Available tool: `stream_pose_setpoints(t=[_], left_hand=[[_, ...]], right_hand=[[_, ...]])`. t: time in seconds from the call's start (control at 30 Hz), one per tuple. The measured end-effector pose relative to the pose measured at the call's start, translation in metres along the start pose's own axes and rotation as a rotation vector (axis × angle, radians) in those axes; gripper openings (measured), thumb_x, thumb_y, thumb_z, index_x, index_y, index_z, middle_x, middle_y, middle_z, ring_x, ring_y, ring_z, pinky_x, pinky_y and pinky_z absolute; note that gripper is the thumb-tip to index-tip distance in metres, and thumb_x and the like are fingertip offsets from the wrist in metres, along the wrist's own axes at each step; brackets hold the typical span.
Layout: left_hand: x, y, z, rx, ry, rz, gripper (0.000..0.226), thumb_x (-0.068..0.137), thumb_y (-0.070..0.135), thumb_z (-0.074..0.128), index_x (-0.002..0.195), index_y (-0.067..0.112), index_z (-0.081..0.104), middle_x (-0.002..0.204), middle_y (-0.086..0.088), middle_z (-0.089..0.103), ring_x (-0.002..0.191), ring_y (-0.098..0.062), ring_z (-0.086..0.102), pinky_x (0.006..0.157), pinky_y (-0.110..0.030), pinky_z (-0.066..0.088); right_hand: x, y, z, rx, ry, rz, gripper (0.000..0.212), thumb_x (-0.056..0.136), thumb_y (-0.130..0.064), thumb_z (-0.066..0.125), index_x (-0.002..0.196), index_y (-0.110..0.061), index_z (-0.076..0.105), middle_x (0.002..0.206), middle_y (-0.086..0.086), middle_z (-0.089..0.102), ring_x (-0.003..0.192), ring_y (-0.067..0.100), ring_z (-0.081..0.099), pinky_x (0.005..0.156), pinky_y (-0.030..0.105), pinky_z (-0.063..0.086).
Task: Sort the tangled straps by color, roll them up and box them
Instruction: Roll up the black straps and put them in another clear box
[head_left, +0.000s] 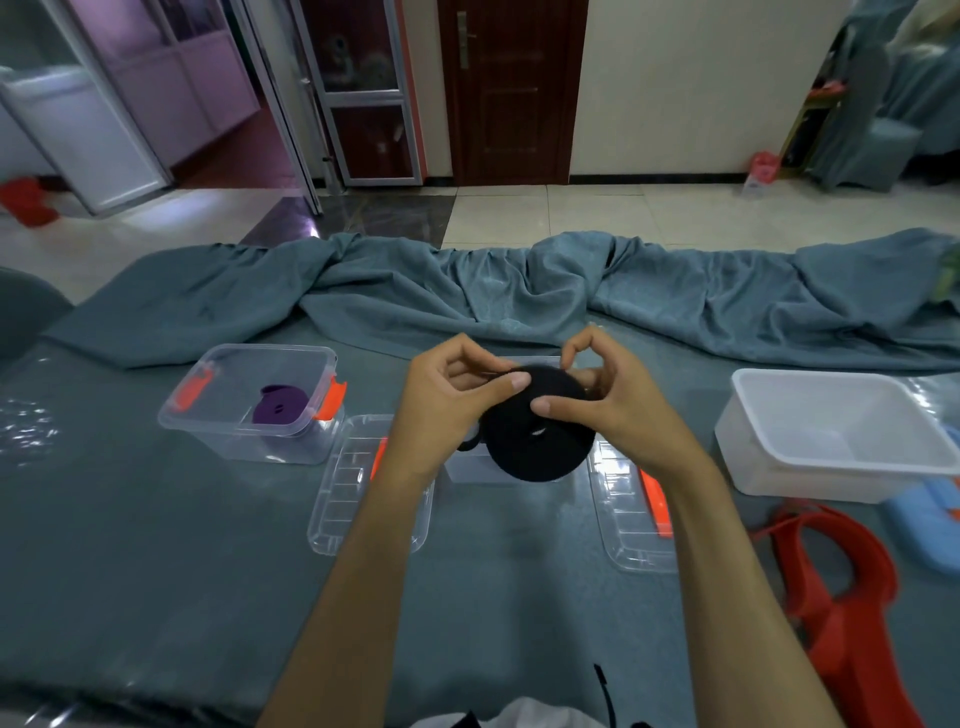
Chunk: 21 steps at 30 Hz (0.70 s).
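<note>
Centre of frame: left hand (457, 395) and right hand (618, 410) hold a rolled black strap (535, 431) above a clear box (498, 470), fingers (519, 383) pinching its edge. Left: clear box with orange latches (249, 405) containing a purple strap roll (280, 408). Right: white tub (831, 436). Two clear lids (363, 483) lie on the teal surface (156, 545).

Teal-covered table (156, 571): clear boxes (249, 415), lids (353, 483), white tub (831, 441).

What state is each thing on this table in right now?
black strap: rolled, held in both hands
left hand: gripping the roll
right hand: gripping the roll
purple strap: rolled, inside box
clear box: open
lid: off, on table
white tub: empty
</note>
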<state>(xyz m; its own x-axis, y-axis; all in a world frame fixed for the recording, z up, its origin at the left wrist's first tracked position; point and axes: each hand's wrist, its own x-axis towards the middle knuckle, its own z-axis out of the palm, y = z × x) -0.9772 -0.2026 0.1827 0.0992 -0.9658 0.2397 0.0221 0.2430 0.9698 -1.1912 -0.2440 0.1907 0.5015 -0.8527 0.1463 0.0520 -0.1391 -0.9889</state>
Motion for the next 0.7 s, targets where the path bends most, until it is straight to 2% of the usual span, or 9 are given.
stream_pose_setpoints(t=[0.1,0.2,0.3,0.43,0.53,0.6,0.7], left_hand=[[-0.005,-0.008,-0.002,-0.087,-0.003,-0.094,0.015,0.08,0.028,0.09,0.087,0.02,0.079,0.103,-0.008,0.08,0.097,-0.025,0.079,0.081,-0.032,0.062],[-0.007,-0.01,-0.007,-0.111,-0.001,-0.145,0.02,0.081,0.032,0.088,0.097,0.021,0.084,0.107,-0.006,0.08,0.094,-0.023,0.078,0.078,-0.031,0.063],[-0.012,-0.014,-0.002,-0.102,0.113,-0.098,0.014,0.083,0.028,0.088,0.093,0.021,0.082,0.095,-0.005,0.081,0.086,-0.017,0.078,0.075,-0.026,0.06],[-0.021,-0.029,0.006,-0.09,0.321,-0.083,0.013,0.088,0.017,0.086,0.087,0.012,0.074,0.095,-0.013,0.081,0.095,-0.028,0.079,0.085,-0.035,0.062],[-0.03,-0.041,0.002,-0.099,0.324,-0.128,0.008,0.095,0.011,0.078,0.099,0.004,0.077,0.105,-0.008,0.08,0.104,-0.025,0.077,0.09,-0.038,0.063],[-0.033,-0.047,-0.004,-0.141,0.303,-0.158,0.013,0.097,0.007,0.074,0.108,0.001,0.078,0.108,-0.005,0.08,0.108,-0.023,0.077,0.092,-0.037,0.063],[-0.032,-0.057,-0.009,-0.166,0.359,-0.198,0.016,0.094,0.009,0.079,0.109,0.003,0.078,0.105,-0.012,0.081,0.104,-0.029,0.078,0.088,-0.035,0.064]], right_hand=[[-0.003,0.0,-0.002,-0.003,0.036,-0.03,0.044,0.082,-0.022,0.091,0.12,-0.027,0.069,0.097,0.016,0.081,0.09,0.035,0.08,0.076,0.04,0.065],[-0.003,0.004,0.001,0.026,0.103,-0.032,0.043,0.076,-0.032,0.095,0.112,-0.026,0.073,0.097,0.014,0.081,0.089,0.034,0.08,0.075,0.039,0.065],[-0.002,0.011,0.009,0.091,0.174,-0.011,0.047,0.068,-0.04,0.098,0.105,-0.027,0.072,0.096,0.013,0.082,0.085,0.033,0.08,0.069,0.036,0.064],[0.001,0.025,0.017,0.104,0.23,0.024,0.047,0.069,-0.04,0.098,0.107,-0.028,0.072,0.096,0.012,0.082,0.087,0.032,0.08,0.069,0.036,0.063],[0.003,0.037,0.022,0.115,0.279,0.053,0.044,0.072,-0.038,0.097,0.107,-0.03,0.072,0.096,0.011,0.082,0.086,0.031,0.081,0.068,0.035,0.064],[0.006,0.045,0.025,0.137,0.298,0.069,0.041,0.074,-0.033,0.096,0.107,-0.03,0.072,0.097,0.01,0.082,0.086,0.031,0.08,0.068,0.033,0.063],[0.011,0.057,0.029,0.166,0.32,0.097,0.04,0.075,-0.028,0.093,0.109,-0.026,0.073,0.098,0.012,0.082,0.088,0.032,0.08,0.07,0.035,0.064]])
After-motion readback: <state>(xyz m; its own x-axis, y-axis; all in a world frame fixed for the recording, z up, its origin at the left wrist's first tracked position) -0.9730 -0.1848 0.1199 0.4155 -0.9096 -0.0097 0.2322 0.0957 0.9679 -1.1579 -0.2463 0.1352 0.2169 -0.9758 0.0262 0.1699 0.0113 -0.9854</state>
